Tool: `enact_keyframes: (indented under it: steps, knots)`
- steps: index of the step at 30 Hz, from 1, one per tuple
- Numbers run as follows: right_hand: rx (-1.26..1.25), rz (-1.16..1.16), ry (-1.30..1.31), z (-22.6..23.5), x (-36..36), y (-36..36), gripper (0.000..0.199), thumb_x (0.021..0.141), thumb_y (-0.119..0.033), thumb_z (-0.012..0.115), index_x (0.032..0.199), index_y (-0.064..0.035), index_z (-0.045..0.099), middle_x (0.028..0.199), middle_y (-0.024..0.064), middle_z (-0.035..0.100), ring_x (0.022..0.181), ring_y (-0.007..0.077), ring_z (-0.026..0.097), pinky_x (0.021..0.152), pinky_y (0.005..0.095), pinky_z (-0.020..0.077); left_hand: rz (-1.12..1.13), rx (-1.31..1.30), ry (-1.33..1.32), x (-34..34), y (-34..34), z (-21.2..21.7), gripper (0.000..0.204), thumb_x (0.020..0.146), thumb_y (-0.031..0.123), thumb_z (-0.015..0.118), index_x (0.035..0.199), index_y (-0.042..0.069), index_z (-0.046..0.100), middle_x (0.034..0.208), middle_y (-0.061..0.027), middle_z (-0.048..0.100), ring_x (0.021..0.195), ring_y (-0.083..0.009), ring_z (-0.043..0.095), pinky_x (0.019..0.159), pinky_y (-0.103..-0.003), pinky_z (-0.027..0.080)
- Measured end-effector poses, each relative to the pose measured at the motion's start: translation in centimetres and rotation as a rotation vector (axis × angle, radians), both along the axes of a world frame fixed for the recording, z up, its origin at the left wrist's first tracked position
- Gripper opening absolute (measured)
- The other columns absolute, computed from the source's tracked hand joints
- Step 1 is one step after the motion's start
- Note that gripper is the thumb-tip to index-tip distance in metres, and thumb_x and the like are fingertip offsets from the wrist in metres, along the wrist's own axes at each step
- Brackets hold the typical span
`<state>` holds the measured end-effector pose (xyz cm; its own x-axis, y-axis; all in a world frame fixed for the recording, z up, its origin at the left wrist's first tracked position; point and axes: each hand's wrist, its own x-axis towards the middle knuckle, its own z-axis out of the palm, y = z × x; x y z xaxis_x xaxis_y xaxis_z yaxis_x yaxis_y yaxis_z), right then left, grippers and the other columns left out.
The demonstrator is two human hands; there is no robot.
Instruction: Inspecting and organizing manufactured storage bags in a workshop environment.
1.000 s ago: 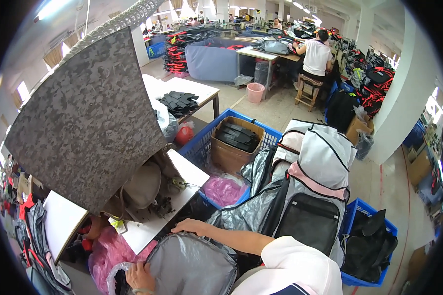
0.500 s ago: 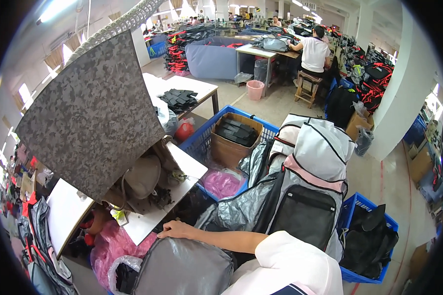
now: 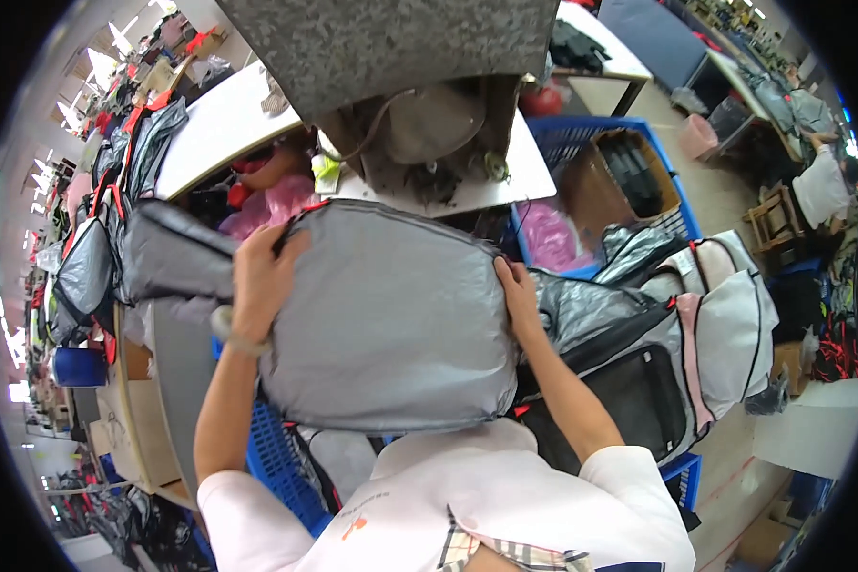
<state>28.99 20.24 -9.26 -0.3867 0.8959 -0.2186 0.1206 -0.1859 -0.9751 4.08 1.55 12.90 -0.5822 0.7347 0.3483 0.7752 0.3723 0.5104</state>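
A camouflage hood (image 3: 391, 48) stands ahead; blue basket (image 3: 582, 132) front-right; arms (image 3: 224, 410) bent, left hand (image 3: 262, 276) grips the gray bag panel (image 3: 391, 315); right hand (image 3: 518, 291) seems to as well.

There is one held grey panel (image 3: 391, 315), three blue crates (image 3: 567, 136) (image 3: 276, 467) (image 3: 686, 469) and one pink bucket (image 3: 698, 138)

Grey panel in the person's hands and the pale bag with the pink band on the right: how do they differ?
The grey panel shows one plain, slightly shiny grey face; the pale bag mixes white with a pink band and a black pocket. The grey panel is held between the left hand and right hand, while the pale bag is in neither. Both have dark edging.
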Motion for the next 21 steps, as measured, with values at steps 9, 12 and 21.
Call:
enact_keyframes:
  steps: [9,12,21]
  knots:
    - [0.585,0.457,-0.059,6.0,-10.9,2.9,0.041,0.079,-0.046,0.056,0.1,-0.0121,0.062,0.091,0.0123,0.063,0.087,0.0294,0.059,0.075,0.0383,0.0444,-0.123,-0.201,0.077,0.9,4.5,-6.7,0.028,0.076,0.018,0.065,0.092,-0.003,0.057,0.073,-0.0152,0.054,0.066,-0.0198,0.055,0.061,-0.031,0.041]
    - [0.544,0.48,-0.275,4.3,-12.8,4.3,0.042,0.079,-0.055,0.051,0.081,-0.015,0.065,0.073,0.0121,0.062,0.075,0.0323,0.06,0.062,0.0401,0.0453,-0.024,-0.265,-0.137,0.8,4.8,-6.6,0.048,0.074,0.023,0.067,0.113,0.0,0.051,0.088,-0.0194,0.06,0.082,-0.0302,0.06,0.071,-0.035,0.044]
    - [0.336,0.277,-0.483,-2.5,-16.9,7.5,0.042,0.078,-0.055,0.05,0.079,-0.0169,0.068,0.071,0.0132,0.063,0.072,0.0339,0.061,0.06,0.0411,0.0468,-0.063,-0.453,-0.008,-4.9,12.3,-13.2,0.046,0.083,0.028,0.055,0.118,0.0,0.046,0.084,-0.0253,0.06,0.082,-0.0423,0.057,0.071,-0.046,0.044]
